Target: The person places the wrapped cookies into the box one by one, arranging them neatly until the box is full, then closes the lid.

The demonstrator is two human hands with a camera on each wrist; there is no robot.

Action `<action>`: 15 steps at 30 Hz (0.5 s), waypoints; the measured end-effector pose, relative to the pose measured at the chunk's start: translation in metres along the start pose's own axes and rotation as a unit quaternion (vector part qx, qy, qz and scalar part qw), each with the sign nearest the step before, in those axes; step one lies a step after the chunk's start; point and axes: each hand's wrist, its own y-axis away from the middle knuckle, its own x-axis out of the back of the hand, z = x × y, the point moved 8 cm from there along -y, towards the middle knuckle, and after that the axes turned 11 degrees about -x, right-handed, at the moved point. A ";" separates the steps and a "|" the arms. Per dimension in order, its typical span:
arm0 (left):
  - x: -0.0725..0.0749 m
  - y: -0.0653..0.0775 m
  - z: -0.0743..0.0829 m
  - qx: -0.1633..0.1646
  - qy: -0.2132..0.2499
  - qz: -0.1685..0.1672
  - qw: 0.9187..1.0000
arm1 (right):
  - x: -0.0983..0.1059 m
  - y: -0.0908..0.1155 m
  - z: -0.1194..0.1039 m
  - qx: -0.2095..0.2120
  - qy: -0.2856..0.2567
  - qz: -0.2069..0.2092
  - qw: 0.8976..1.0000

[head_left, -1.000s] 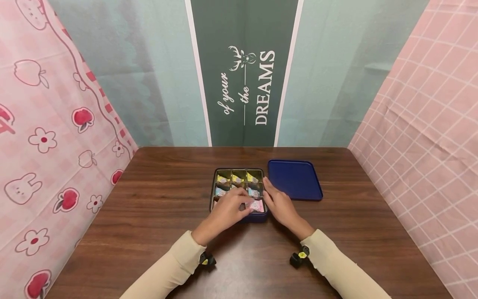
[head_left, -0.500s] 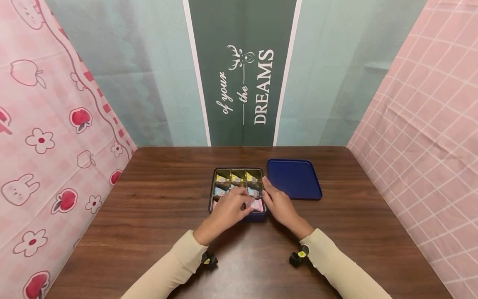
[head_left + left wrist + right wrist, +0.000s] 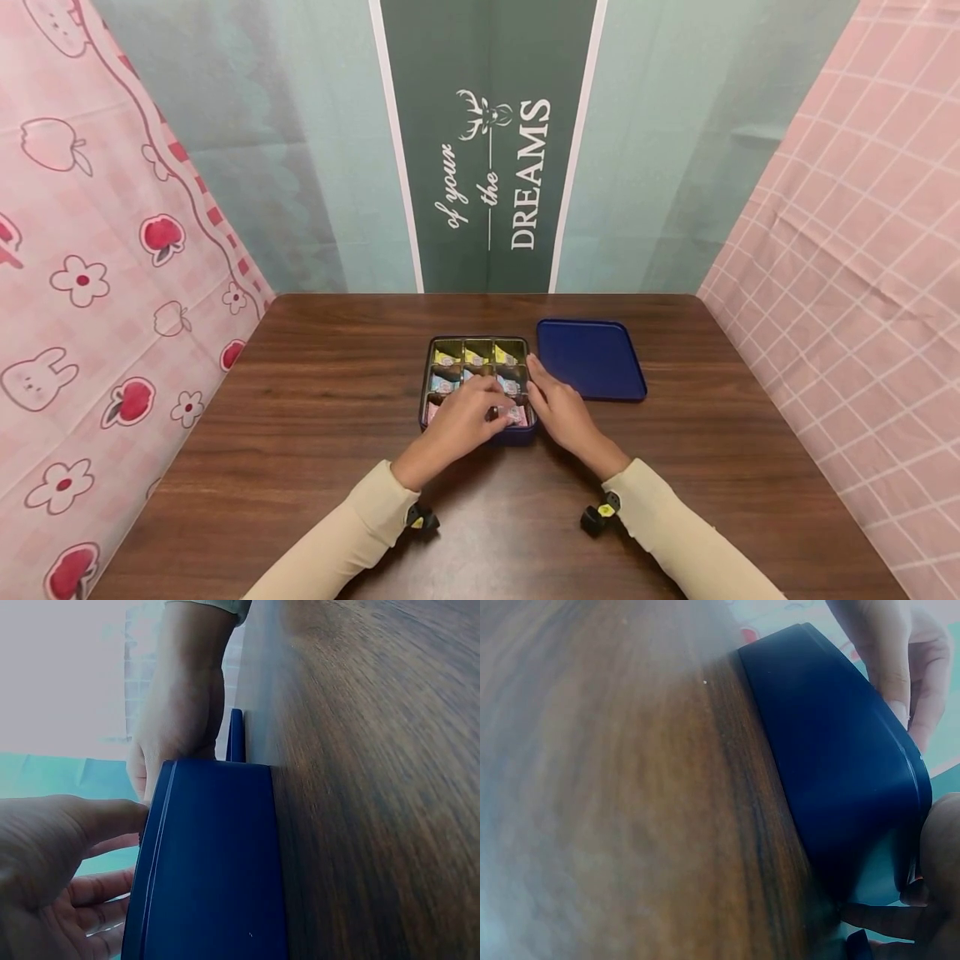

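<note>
A dark blue square box (image 3: 517, 436) stands on the table, divided inside into small compartments. Its back row holds yellow wrapped candies (image 3: 474, 357), the middle row light blue ones (image 3: 444, 384), the front row pink ones. My left hand (image 3: 467, 417) arches over the front of the box. Its thumb and forefinger pinch a pink wrapped candy (image 3: 518, 415) in the front right compartment; the rim hides their tips in the left wrist view. My right hand (image 3: 562, 408) rests against the box's right side, fingers extended along the wall.
A blue lid (image 3: 592, 360) lies on the brown wooden table (image 3: 322, 400), behind and to the right of the box. Printed cloths hang at the back and along both sides. Each wrist bears a small black camera.
Both hands stay nearly where they were. The left fingers and the pink candy have shifted slightly, the candy now sitting a bit lower in its compartment.
</note>
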 end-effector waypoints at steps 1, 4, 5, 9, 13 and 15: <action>0.000 0.000 0.000 0.000 0.003 0.003 1.000 | 0.000 0.000 0.000 0.001 0.000 0.000 1.000; 0.000 0.001 -0.001 -0.001 0.010 0.009 1.000 | 0.000 -0.001 0.000 0.000 0.000 0.000 1.000; 0.000 0.001 -0.001 0.000 0.012 0.009 1.000 | 0.000 -0.001 0.000 0.000 0.000 -0.001 1.000; -0.002 0.001 -0.002 0.000 0.025 0.006 1.000 | -0.001 -0.001 0.000 -0.003 0.004 -0.002 1.000; -0.003 0.001 -0.003 -0.002 0.033 0.006 0.999 | -0.002 -0.001 0.001 -0.007 0.006 -0.005 1.000; -0.003 0.000 -0.003 -0.004 0.033 0.011 0.999 | -0.001 -0.001 0.001 -0.008 0.006 -0.003 1.000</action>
